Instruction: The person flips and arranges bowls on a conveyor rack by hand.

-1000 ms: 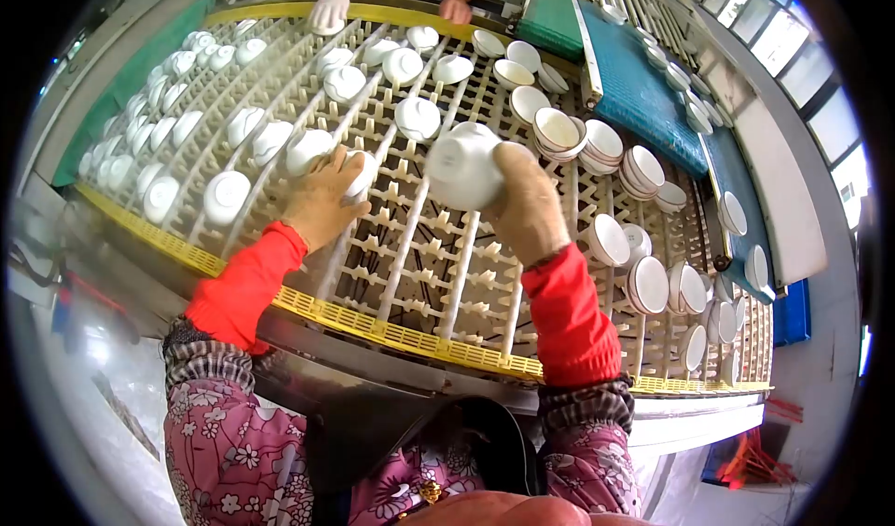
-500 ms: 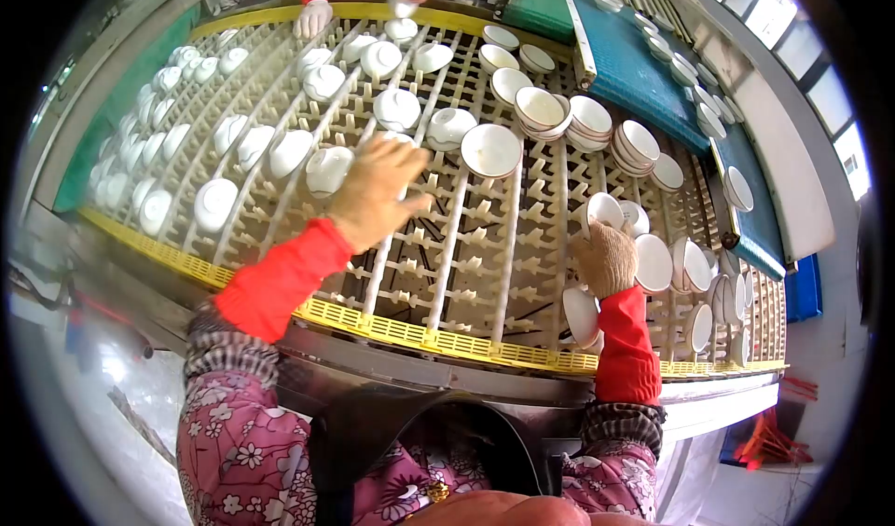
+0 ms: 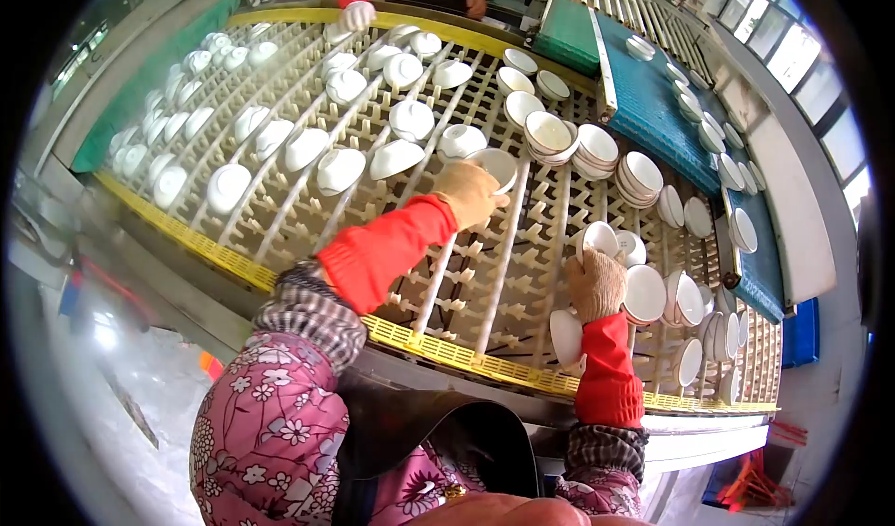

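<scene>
My left hand, in a tan glove, has its fingers at the near rim of a white bowl in the middle of the pegged conveyor, gripping it. To the right, my right hand, gloved too, holds a white bowl by its lower side. A tilted bowl leans beside my right wrist. Touching or close to my right hand are a bowl and another small bowl. Just beyond my left hand lies an upturned bowl.
Rows of upturned bowls cover the conveyor's left side. Stacked bowls stand to the right. A blue-green belt carries more bowls. A yellow edge strip runs along the near side. Across the conveyor is another person's white-gloved hand.
My left hand has moved right from the upturned bowls to the upright bowl and taken hold of it. An upturned bowl shows where it was. My right hand keeps its bowl. The camera view has shifted.
</scene>
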The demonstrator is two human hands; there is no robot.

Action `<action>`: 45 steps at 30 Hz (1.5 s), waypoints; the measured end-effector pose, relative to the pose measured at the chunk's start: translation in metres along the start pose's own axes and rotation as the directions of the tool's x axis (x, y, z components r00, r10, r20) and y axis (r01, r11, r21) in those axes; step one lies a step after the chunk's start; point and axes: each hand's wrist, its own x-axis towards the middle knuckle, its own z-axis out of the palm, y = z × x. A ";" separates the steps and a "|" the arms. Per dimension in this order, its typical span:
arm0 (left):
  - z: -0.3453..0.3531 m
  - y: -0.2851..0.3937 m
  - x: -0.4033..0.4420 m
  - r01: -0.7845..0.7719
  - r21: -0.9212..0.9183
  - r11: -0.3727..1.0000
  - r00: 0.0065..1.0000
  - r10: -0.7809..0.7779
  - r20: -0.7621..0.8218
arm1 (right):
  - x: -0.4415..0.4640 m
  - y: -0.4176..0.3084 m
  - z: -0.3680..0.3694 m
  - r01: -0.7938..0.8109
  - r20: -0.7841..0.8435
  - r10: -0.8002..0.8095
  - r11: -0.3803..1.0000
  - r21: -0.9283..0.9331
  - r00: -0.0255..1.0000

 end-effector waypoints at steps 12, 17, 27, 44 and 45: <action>-0.181 -0.107 -0.187 0.683 -0.621 0.384 0.683 -0.637 0.357 | 0.007 -0.001 -0.006 -0.099 0.207 0.108 0.994 -0.054 0.972; -0.185 -0.214 -0.252 0.748 -0.260 0.610 0.585 -0.792 -0.175 | 0.008 -0.025 -0.022 -0.307 0.192 0.262 0.914 0.267 0.946; -0.168 -0.189 -0.240 0.762 0.179 0.622 0.647 -0.727 -0.229 | 0.050 -0.158 -0.019 0.586 -0.242 -0.550 0.626 0.514 0.800; -0.162 -0.167 -0.232 0.772 0.133 0.622 0.621 -0.694 -0.363 | 0.009 -0.039 -0.054 -0.103 0.157 0.024 0.849 0.518 0.987; -0.166 -0.151 -0.227 0.696 0.084 0.713 0.690 -0.632 -0.353 | 0.000 -0.010 -0.061 0.115 -0.077 -0.099 0.964 0.241 0.992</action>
